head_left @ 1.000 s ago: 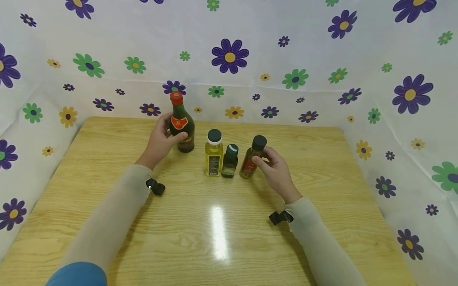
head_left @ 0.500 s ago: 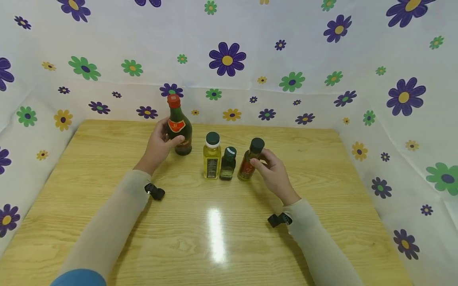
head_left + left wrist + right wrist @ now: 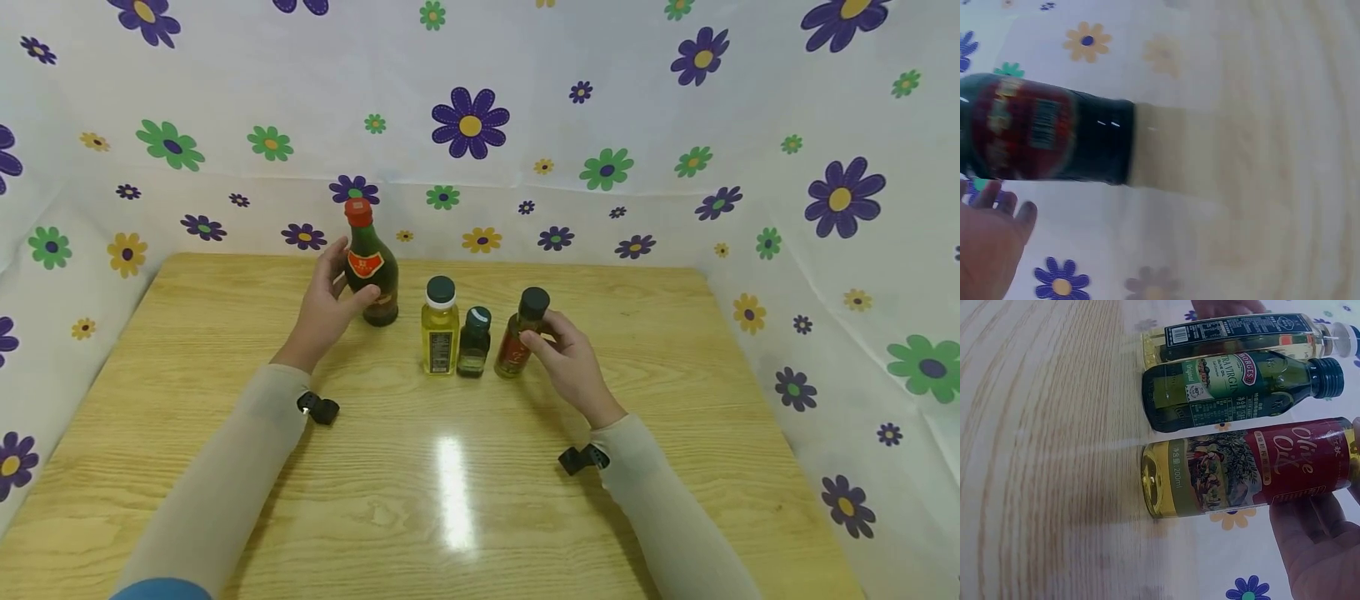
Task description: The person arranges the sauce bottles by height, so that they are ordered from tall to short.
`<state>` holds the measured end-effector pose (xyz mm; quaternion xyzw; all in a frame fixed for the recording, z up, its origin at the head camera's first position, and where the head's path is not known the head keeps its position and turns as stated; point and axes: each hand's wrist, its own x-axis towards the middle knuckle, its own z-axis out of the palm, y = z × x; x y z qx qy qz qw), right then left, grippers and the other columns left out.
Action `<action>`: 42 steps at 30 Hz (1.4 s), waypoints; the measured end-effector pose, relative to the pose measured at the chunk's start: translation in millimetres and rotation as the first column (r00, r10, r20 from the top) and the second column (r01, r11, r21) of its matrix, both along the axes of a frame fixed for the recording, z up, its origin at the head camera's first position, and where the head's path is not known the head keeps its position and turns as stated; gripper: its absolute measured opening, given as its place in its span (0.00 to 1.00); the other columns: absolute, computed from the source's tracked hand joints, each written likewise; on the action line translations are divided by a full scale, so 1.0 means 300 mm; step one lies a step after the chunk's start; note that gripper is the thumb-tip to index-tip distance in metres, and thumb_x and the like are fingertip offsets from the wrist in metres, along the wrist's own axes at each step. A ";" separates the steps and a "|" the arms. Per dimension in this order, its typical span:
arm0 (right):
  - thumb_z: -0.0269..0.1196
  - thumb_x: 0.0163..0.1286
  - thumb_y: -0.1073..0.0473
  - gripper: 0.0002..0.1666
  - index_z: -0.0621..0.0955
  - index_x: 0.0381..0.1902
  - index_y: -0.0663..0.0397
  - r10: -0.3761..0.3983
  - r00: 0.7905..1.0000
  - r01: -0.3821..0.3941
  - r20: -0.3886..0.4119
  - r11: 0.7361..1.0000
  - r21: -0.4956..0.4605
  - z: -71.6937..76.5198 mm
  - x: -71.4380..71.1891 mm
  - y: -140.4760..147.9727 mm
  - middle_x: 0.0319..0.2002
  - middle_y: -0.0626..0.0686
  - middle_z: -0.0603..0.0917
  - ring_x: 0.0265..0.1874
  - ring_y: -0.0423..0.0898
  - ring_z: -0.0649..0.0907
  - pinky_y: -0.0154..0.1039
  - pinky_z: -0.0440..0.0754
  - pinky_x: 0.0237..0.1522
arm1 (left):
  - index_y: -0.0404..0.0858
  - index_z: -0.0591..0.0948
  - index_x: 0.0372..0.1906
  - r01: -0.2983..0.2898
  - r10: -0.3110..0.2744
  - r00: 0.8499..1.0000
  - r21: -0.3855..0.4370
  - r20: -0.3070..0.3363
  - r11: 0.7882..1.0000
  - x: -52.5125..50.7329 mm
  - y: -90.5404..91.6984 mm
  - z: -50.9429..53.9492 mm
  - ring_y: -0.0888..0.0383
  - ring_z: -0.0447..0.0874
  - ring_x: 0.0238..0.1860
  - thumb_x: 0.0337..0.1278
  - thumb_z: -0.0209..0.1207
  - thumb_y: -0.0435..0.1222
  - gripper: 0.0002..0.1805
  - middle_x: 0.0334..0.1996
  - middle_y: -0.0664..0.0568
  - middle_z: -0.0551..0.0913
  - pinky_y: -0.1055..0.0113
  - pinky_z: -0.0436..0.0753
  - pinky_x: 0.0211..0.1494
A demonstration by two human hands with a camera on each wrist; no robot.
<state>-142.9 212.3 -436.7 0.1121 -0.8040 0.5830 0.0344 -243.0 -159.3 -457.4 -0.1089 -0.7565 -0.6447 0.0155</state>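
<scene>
Most left fingers [image 3: 330, 260] have released the tall bottle [image 3: 375, 273]; right fingers [image 3: 566, 329] grip the black-capped bottle [image 3: 513, 352].

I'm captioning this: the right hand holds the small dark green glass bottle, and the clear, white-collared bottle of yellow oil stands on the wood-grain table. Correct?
Not quite: the right hand holds the clear, cylindrical, red-labelled bottle, not the small dark green glass bottle, as the right wrist view shows. The clear, white-collared bottle of yellow oil does stand on the wood-grain table.
</scene>
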 end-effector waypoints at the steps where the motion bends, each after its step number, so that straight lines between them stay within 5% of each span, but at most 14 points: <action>1: 0.62 0.78 0.57 0.23 0.78 0.68 0.55 0.000 1.000 0.000 -0.002 1.000 0.002 0.000 0.000 -0.001 0.60 0.57 0.81 0.64 0.52 0.79 0.50 0.80 0.64 | 0.49 0.52 0.83 -0.010 0.010 1.000 0.004 -0.015 1.000 0.006 0.000 0.008 0.52 0.54 0.80 0.67 0.67 0.41 0.48 0.80 0.49 0.59 0.52 0.54 0.82; 6: 0.61 0.78 0.57 0.23 0.78 0.67 0.55 -0.007 1.000 0.007 -0.007 1.000 0.008 -0.001 -0.001 0.000 0.60 0.57 0.81 0.63 0.52 0.79 0.52 0.79 0.64 | 0.44 0.55 0.81 -0.079 0.081 0.989 0.026 -0.119 0.997 0.045 0.009 0.062 0.49 0.57 0.79 0.66 0.67 0.34 0.45 0.77 0.45 0.61 0.52 0.57 0.82; 12: 0.61 0.79 0.57 0.23 0.78 0.68 0.55 0.003 1.000 -0.003 -0.008 1.000 0.005 -0.005 -0.002 -0.002 0.61 0.57 0.81 0.63 0.51 0.79 0.47 0.80 0.63 | 0.41 0.64 0.76 -0.151 0.166 0.948 0.074 -0.273 0.986 0.138 0.046 0.154 0.51 0.66 0.73 0.58 0.71 0.27 0.43 0.71 0.46 0.69 0.54 0.66 0.77; 17: 0.61 0.79 0.59 0.23 0.78 0.68 0.56 0.003 1.000 -0.003 -0.019 1.000 -0.013 -0.004 0.000 -0.001 0.60 0.58 0.81 0.62 0.51 0.80 0.39 0.81 0.60 | 0.36 0.68 0.74 -0.082 0.101 0.933 0.068 -0.345 0.994 0.206 0.098 0.203 0.48 0.72 0.68 0.55 0.72 0.24 0.41 0.66 0.42 0.75 0.55 0.72 0.74; 22: 0.62 0.78 0.60 0.22 0.78 0.67 0.56 0.003 1.000 -0.003 -0.016 1.000 -0.025 -0.008 -0.003 -0.001 0.60 0.58 0.81 0.61 0.50 0.80 0.36 0.80 0.59 | 0.41 0.66 0.77 0.045 -0.066 0.956 -0.079 -0.287 0.996 0.242 0.137 0.207 0.51 0.72 0.71 0.57 0.73 0.29 0.44 0.70 0.45 0.74 0.50 0.70 0.75; 28: 0.61 0.79 0.60 0.23 0.77 0.68 0.56 0.009 1.000 -0.010 -0.021 1.000 -0.026 -0.011 -0.005 -0.002 0.60 0.58 0.81 0.62 0.49 0.80 0.36 0.80 0.60 | 0.56 0.58 0.81 0.172 -0.206 0.969 -0.222 -0.138 0.960 0.250 0.169 0.208 0.53 0.65 0.76 0.59 0.74 0.43 0.50 0.76 0.56 0.67 0.47 0.65 0.77; 34: 0.61 0.78 0.59 0.23 0.78 0.68 0.57 0.015 0.999 -0.017 -0.033 0.999 -0.033 -0.012 -0.004 -0.004 0.59 0.58 0.82 0.60 0.47 0.80 0.34 0.80 0.58 | 0.48 0.60 0.81 0.228 -0.258 0.962 -0.263 -0.086 0.937 0.246 0.199 0.204 0.53 0.65 0.76 0.59 0.74 0.46 0.50 0.76 0.51 0.68 0.49 0.65 0.78; 42: 0.61 0.78 0.62 0.22 0.78 0.67 0.57 0.008 0.999 -0.010 -0.032 0.999 -0.040 -0.014 -0.007 -0.006 0.58 0.59 0.82 0.59 0.47 0.80 0.33 0.81 0.57 | 0.46 0.62 0.80 0.228 -0.244 0.969 -0.222 -0.048 0.948 0.239 0.242 0.192 0.50 0.70 0.72 0.60 0.74 0.45 0.47 0.71 0.50 0.73 0.45 0.69 0.75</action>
